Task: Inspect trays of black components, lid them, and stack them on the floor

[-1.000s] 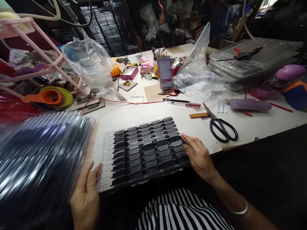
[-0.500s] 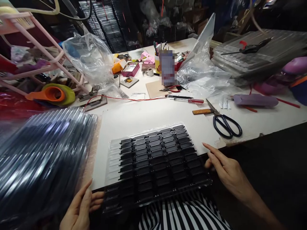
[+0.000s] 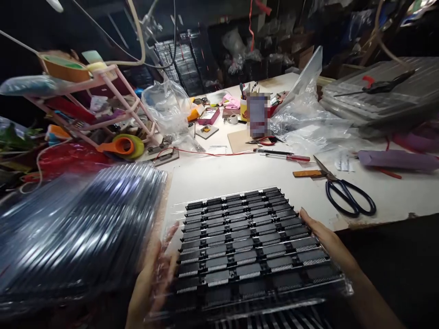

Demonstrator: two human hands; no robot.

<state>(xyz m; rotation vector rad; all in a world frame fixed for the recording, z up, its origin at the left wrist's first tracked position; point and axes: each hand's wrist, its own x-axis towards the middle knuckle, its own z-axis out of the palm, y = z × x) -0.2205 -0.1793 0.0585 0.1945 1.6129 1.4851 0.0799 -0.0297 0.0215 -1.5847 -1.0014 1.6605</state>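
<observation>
A clear plastic tray point(image 3: 240, 242) holds rows of black electronic chips with silvery pins. It is tilted, with its near edge over my lap and its far edge above the white tabletop. My left hand point(image 3: 159, 265) grips the tray's left side, its fingers partly seen through the clear plastic. At the right edge my right hand point(image 3: 317, 228) holds the tray, most of its fingers hidden beneath or behind it. Close to my left hand lies a tall stack of similar plastic trays point(image 3: 92, 224), dark inside.
Black-handled scissors point(image 3: 350, 196) lie right of the tray, by an orange-handled tool point(image 3: 308, 173). Screwdrivers point(image 3: 297, 158) and pliers point(image 3: 264, 140) lie further back. A pink rack point(image 3: 113, 96) stands at the left, and clear plastic sheeting point(image 3: 308, 128) covers the back right.
Both hands have closed on the tray's sides; the right hand was apart from it before. The tray now appears raised and nearer. The view has swung left and up.
</observation>
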